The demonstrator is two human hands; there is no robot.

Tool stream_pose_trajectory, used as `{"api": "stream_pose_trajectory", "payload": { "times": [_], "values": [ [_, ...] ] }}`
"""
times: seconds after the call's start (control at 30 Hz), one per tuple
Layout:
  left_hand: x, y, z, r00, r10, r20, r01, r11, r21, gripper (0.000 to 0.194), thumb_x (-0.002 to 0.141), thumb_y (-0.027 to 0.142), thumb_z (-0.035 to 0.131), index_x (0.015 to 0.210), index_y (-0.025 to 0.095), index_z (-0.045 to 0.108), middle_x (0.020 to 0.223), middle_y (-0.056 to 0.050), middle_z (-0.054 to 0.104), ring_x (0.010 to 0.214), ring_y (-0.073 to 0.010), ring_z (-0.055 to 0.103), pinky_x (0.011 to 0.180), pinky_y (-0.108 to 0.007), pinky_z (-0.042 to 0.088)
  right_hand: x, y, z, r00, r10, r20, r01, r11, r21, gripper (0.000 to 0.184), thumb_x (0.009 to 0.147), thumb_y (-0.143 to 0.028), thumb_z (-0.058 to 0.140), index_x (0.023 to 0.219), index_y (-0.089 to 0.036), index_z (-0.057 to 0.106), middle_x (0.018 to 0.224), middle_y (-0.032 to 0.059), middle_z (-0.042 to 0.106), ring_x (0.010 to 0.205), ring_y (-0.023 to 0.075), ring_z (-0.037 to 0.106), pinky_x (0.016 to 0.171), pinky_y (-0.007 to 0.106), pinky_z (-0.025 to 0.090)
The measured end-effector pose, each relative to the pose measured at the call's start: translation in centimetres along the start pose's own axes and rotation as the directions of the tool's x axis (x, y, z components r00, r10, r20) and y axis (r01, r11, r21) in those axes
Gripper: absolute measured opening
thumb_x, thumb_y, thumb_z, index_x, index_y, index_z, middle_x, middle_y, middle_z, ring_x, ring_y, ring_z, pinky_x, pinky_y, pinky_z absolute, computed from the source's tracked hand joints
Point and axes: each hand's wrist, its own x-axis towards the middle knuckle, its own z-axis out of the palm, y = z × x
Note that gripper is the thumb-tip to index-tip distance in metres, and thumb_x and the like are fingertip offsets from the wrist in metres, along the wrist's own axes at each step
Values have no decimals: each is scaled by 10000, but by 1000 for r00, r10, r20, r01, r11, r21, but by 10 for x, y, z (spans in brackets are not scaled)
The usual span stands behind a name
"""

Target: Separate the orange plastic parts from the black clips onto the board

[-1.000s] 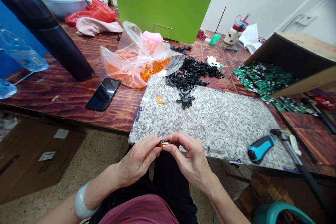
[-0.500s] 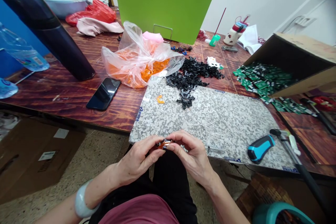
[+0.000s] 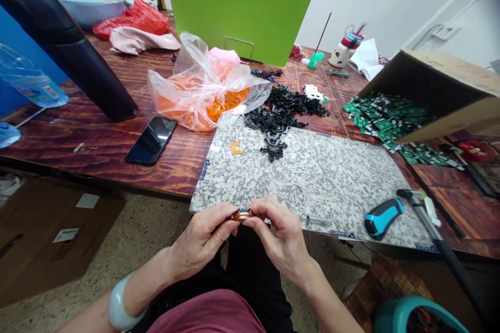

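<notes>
Between my two hands is a small orange-and-black plastic part (image 3: 242, 215), held just in front of the near edge of the speckled board (image 3: 312, 177). My left hand (image 3: 205, 231) pinches its left end with thumb and forefinger. On the other end, the thumb and fingers of my right hand (image 3: 279, 234) are closed. Fingertips cover both ends of the part. Farther up the board lie a loose orange V-shaped piece (image 3: 235, 148) and a heap of black plastic pieces (image 3: 277, 114). Behind these sits a clear plastic bag (image 3: 183, 93) with orange pieces inside.
A phone (image 3: 151, 140) and a dark flask (image 3: 84, 57) are on the left. At right lie a blue-and-black tool handle (image 3: 384, 218) and a hammer (image 3: 433, 229). Green circuit boards (image 3: 386, 114) spill from a cardboard box (image 3: 445, 83). A teal bucket (image 3: 417, 304) stands below.
The part is turned slightly in my fingers and now lies more level. My right hand has shifted a little left. The whole view has moved slightly.
</notes>
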Motion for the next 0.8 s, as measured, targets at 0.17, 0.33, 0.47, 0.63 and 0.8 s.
{"api": "stream_pose_trajectory", "payload": {
  "times": [0.17, 0.33, 0.47, 0.63, 0.8],
  "values": [
    [-2, 3, 3, 999, -34, -12, 33, 997, -66, 196, 919, 223, 440, 794, 183, 585, 654, 13, 543, 589, -114, 517, 566, -199, 430, 0, -6, 1, 1000, -16, -22, 15, 999, -33, 67, 887, -217, 541, 839, -192, 581, 765, 21, 607, 693, 128, 552, 637, 240, 457],
    [-16, -12, 16, 940, -334, -66, 296, 897, -329, 189, 860, 402, 570, 821, 242, 663, 619, 30, 612, 570, -134, 552, 543, -226, 473, 1, 2, -37, 999, 42, -31, -46, 985, -168, 236, 834, -341, 624, 1016, -192, 610, 962, 44, 653, 809, 130, 600, 676, 224, 478],
    [-24, -25, 21, 799, -602, -1, 505, 670, -544, 179, 787, 448, 656, 836, 285, 712, 622, 52, 659, 547, -145, 559, 469, -239, 461, -15, 35, -122, 843, 257, -472, -497, 709, -500, 261, 872, -421, 528, 908, -189, 642, 888, 43, 676, 754, 135, 616, 684, 240, 477],
    [-24, -29, 20, 748, -649, 136, 581, 542, -607, 203, 745, 444, 701, 818, 255, 724, 589, 55, 608, 524, -98, 503, 454, -189, 415, -52, 82, -230, 514, 311, -800, -856, 245, -455, 424, 824, -516, 496, 870, -123, 649, 859, 164, 673, 841, 277, 620, 780, 407, 444],
    [-20, -28, 20, 754, -633, 176, 583, 521, -623, 394, 735, 497, 685, 905, 141, 690, 589, 31, 544, 509, -80, 452, 428, -170, 351, -83, 110, -278, 404, 469, -786, -904, 76, -420, 347, 635, -480, 666, 738, -149, 668, 770, 176, 657, 809, 369, 621, 669, 442, 443]
  ]
}}
